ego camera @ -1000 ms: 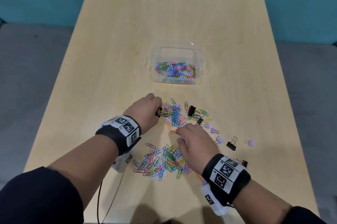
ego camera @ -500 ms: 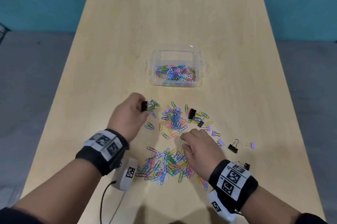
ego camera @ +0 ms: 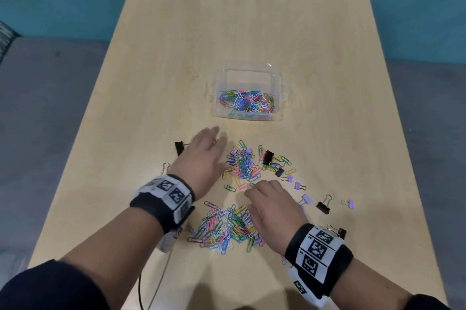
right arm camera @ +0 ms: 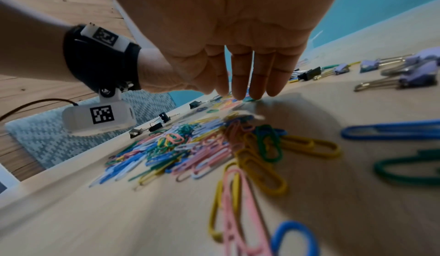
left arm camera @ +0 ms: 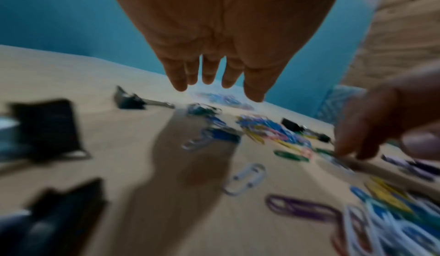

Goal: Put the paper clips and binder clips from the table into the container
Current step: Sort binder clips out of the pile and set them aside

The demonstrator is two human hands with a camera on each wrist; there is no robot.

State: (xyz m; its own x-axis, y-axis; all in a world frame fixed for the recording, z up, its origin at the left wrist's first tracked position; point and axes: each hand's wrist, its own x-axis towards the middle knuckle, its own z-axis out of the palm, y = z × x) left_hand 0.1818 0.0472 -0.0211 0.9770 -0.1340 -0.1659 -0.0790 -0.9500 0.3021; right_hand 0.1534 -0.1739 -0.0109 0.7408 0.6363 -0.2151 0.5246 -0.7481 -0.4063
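Head view shows both hands empty, fingers spread: left hand (ego camera: 201, 158) and right hand (ego camera: 272, 206) hover over loose paper clips (ego camera: 242, 165) and binder clips (ego camera: 268, 157) on the surface (ego camera: 156, 82). Container (ego camera: 248, 117) stands beyond, partly filled. The gathering step seems in hand; next, scoop one heap.

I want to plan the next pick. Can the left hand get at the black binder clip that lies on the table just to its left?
Probably yes. The left hand is open and holds nothing, and the black binder clip lies alone on bare table beside it, with nothing between them.
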